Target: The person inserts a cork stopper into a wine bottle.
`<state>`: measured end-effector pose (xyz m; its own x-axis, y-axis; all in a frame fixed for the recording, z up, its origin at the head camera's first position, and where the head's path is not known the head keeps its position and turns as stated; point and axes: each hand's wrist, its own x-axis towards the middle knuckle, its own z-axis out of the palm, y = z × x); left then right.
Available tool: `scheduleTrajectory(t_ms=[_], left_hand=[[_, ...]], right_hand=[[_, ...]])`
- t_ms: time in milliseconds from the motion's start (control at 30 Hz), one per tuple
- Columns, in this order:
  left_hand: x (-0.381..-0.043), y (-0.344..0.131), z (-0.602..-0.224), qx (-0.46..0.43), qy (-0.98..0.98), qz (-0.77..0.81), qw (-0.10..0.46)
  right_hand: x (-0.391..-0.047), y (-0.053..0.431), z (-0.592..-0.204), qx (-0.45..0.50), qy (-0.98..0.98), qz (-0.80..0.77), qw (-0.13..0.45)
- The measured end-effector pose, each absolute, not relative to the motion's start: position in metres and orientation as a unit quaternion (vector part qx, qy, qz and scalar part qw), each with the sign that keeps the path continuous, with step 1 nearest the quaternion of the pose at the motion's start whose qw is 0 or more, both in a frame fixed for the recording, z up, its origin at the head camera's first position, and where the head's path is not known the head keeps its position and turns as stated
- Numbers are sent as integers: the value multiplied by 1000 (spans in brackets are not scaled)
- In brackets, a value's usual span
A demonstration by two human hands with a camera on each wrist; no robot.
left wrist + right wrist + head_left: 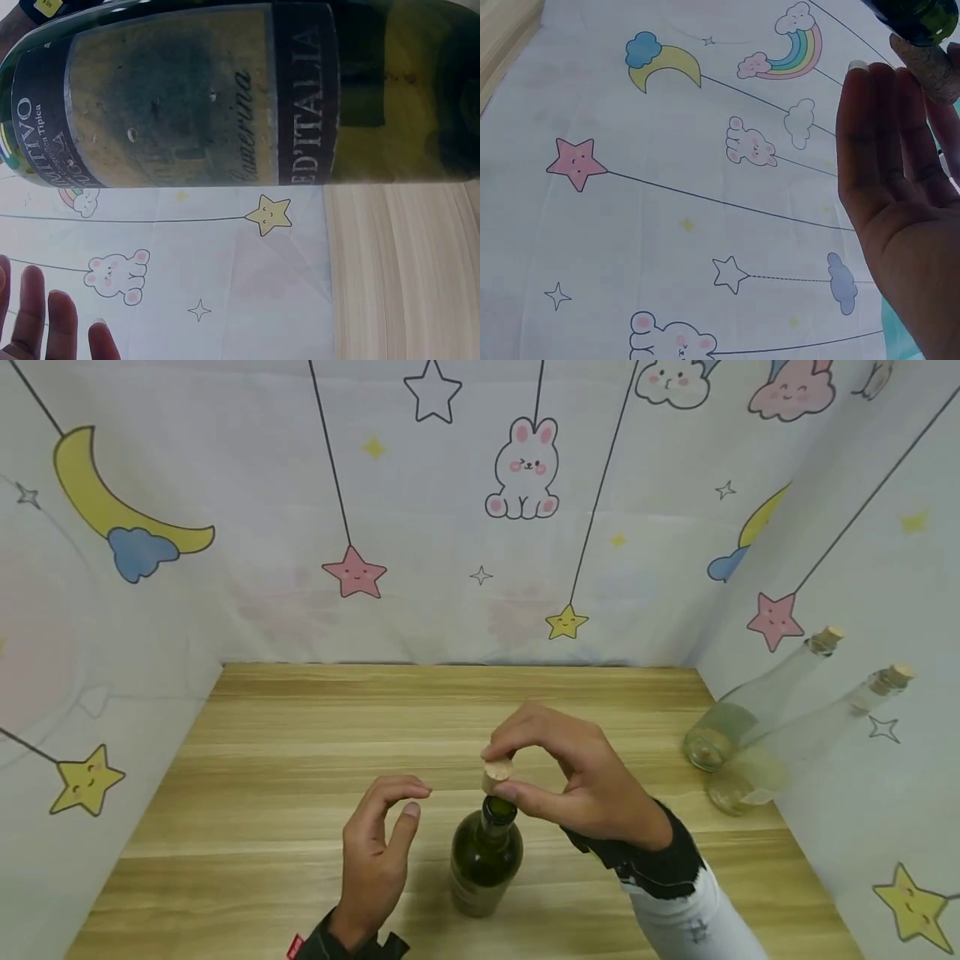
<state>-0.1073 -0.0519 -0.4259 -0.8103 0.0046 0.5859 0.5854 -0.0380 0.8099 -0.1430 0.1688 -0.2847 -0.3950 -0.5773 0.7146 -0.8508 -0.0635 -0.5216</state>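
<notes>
A dark green wine bottle stands upright on the wooden table. Between thumb and forefinger, my right hand pinches a cork right at the bottle's mouth, whose dark opening shows in the head view. The right wrist view has the cork close against the bottle's neck end; whether they touch, I cannot tell. To the left of the bottle, my left hand is held apart from it, fingers loosely bent around nothing. A worn paper label fills much of the left wrist view.
Two clear glass bottles with corks in their necks stand at the table's right side, by the side wall. Cloth printed with stars, moons and rabbits hangs behind the wooden table and along both sides.
</notes>
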Motion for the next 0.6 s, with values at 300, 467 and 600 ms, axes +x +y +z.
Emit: scheduleTrajectory(t_ms=[300, 467, 600], left_hand=[[-106, -48, -425, -218, -665, -684, 207], [-106, -47, -425, -219, -664, -684, 210], [-106, -47, -425, -220, -661, -687, 209]], right_hand=[[-139, 171, -288, 537, -681, 480, 136], [-135, 168, -285, 552, -677, 466, 141], [-134, 168, -284, 552, -679, 462, 144]])
